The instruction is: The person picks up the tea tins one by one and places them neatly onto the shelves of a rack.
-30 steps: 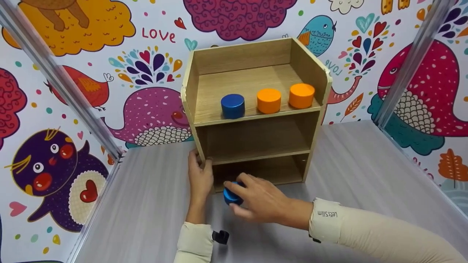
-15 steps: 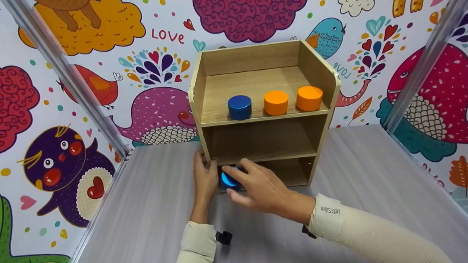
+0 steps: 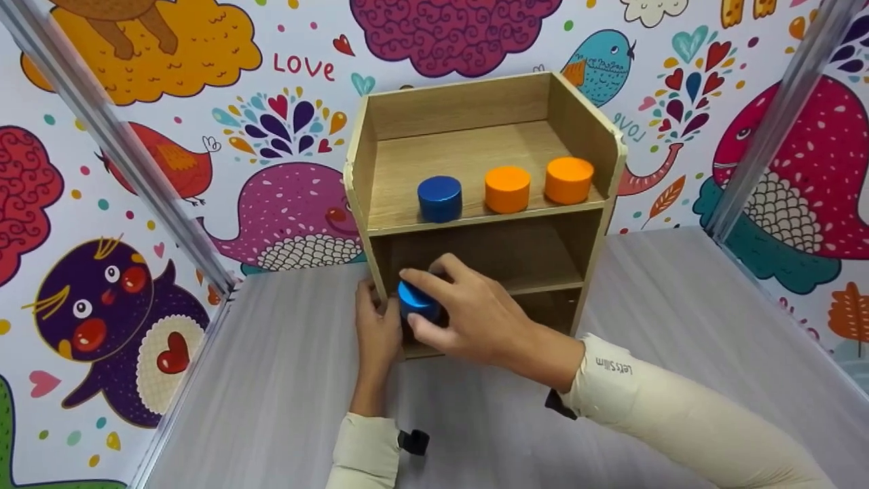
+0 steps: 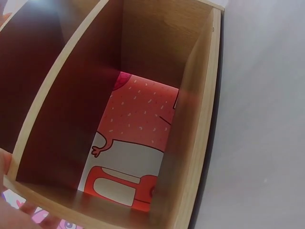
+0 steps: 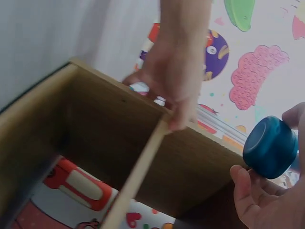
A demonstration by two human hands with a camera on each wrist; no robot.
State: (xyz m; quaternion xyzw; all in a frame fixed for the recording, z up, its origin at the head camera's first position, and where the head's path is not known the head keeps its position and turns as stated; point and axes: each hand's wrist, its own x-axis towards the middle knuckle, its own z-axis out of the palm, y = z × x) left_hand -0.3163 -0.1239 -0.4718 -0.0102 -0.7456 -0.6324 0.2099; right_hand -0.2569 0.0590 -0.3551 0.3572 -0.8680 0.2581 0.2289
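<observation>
My right hand [image 3: 483, 316] holds a short, shiny blue cylinder [image 3: 415, 301] in front of the left part of the middle compartment, between thumb and fingers. In the right wrist view the same blue cylinder [image 5: 270, 147] is tilted, clear of the boards. My left hand [image 3: 378, 331] grips the left side panel of the small wooden shelf [image 3: 468, 146], its thumb at the front edge near the lower board and its fingers along the outside. A second blue cylinder [image 3: 440, 199] and two orange cylinders, one in the middle [image 3: 507, 190] and one at the right [image 3: 569, 180], stand along the top board's front edge.
The shelf stands on a grey wood-grain table [image 3: 285, 380], before a wall with cartoon prints. Metal posts rise at the left [image 3: 170, 176] and right [image 3: 760, 136] corners. The bottom compartment [image 4: 133, 138] shows the printed wall through its open back.
The right hand has lifted the blue cylinder from low before the bottom compartment up to the middle compartment's level. My left hand stays on the side panel. The head view has shifted slightly.
</observation>
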